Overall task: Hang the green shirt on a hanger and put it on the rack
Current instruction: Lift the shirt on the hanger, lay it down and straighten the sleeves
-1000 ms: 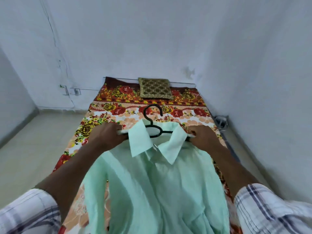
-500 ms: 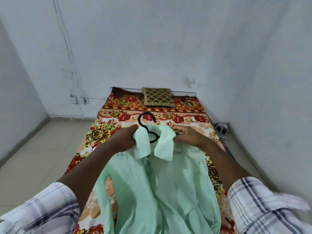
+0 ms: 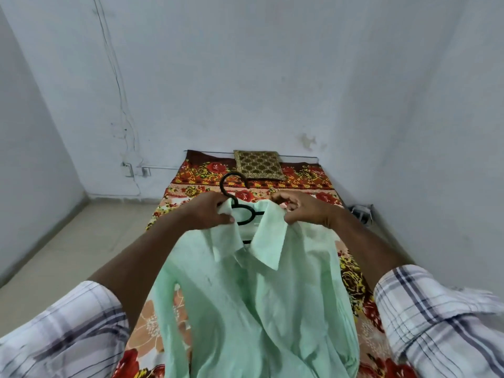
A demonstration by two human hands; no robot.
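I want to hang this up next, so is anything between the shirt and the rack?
Cannot say: no rack is in view. Both hands, left and right, already grip the shirt at its collar on the hanger. Ahead are only the bed, a cushion and bare walls.

Walls [image 3: 245, 77]: pale bluish-white, stained, with a thin cable [image 3: 117, 77] running down.
Floor [image 3: 68, 255]: light beige.
Bed [image 3: 308, 181]: against the back wall, floral red-orange sheet.
Pillow [image 3: 259, 165]: brown-gold patterned, at the head end.
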